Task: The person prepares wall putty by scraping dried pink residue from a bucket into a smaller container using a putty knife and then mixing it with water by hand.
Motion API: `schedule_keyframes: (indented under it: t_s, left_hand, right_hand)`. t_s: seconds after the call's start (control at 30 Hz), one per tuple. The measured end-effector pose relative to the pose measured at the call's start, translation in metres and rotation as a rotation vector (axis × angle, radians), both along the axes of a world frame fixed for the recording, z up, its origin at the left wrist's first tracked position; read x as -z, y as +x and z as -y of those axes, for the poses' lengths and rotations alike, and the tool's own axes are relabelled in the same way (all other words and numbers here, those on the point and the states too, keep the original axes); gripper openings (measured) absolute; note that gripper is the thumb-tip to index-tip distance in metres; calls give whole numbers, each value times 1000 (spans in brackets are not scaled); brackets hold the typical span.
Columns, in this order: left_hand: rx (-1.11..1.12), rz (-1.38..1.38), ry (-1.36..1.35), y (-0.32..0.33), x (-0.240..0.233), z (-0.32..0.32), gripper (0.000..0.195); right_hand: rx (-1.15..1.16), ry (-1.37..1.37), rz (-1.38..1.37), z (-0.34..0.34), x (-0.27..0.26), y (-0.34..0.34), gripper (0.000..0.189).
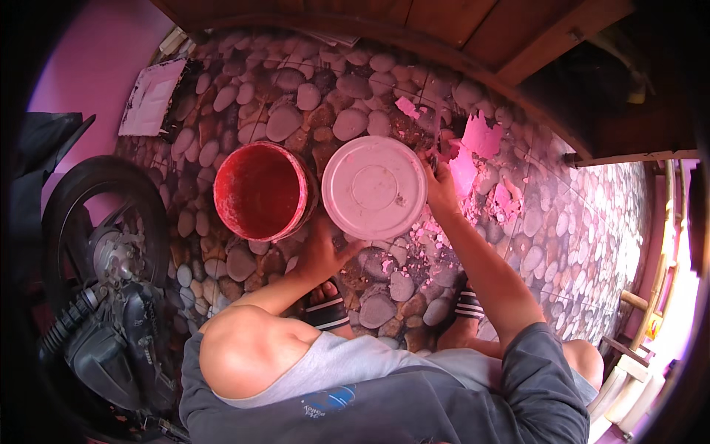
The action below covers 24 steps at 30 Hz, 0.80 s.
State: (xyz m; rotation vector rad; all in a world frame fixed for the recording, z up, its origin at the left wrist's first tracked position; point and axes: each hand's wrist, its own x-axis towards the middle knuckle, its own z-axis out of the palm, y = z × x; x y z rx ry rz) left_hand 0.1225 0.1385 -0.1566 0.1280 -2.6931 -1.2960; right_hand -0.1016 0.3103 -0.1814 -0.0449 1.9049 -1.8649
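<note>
A round, pale plastic lid [360,191] with a raised rim and a dark smudge lies before me. What is beneath it is hidden. My right hand [442,186] is at its right edge, fingers closed around a dark handle; a thin, narrow blade [437,125] seems to extend away from it. My left hand [321,255] is below the lid's lower left side, thumb spread from blurred fingers. Its thumb tip comes close to the rim, but contact is unclear. Left of the lid, an open red bucket [260,191] with whitish residue on its rim faces up.
Pink paint flakes [481,136] and crumbs litter the pebble-patterned floor [377,308] at right. A motorcycle wheel [105,266] stands at left. Wooden furniture [444,22] overhangs the far side. A paint-stained white slab [152,97] leans near the pink wall [105,66].
</note>
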Motion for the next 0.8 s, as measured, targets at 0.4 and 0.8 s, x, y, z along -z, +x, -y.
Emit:
schedule_keyframes:
  t_s: [0.4, 0.8]
  left_hand:
    - [-135, 12, 46, -24, -34, 6, 114]
    - [-179, -74, 54, -20, -30, 8, 108]
  right_hand:
    - [-82, -330, 62, 36, -144, -29, 21]
    - [-181, -781, -397, 99, -230, -8, 35]
